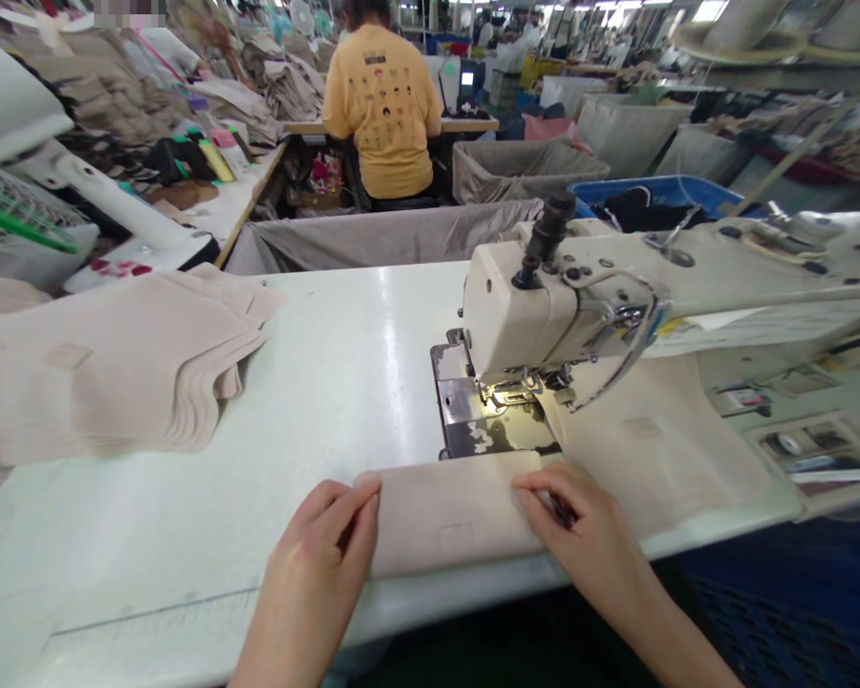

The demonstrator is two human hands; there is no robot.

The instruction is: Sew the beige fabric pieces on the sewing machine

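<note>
A pale beige fabric piece (451, 511) lies flat near the table's front edge, just below the sewing machine's metal plate (462, 401). My left hand (322, 549) pinches its upper left corner between thumb and fingers. At its upper right side, my right hand (588, 535) pinches the fabric too; something small and dark shows inside that hand, too hidden to name. The sewing machine (523, 306) has its needle area lit. Another beige fabric piece (645, 430) lies right of the needle, beneath the machine arm.
A stack of beige fabric pieces (115, 363) lies at the left of the white table (330, 382). Behind it stand a grey cloth bin (387, 234) and a blue crate (659, 186). A person in a yellow shirt (381, 110) sits beyond, back turned.
</note>
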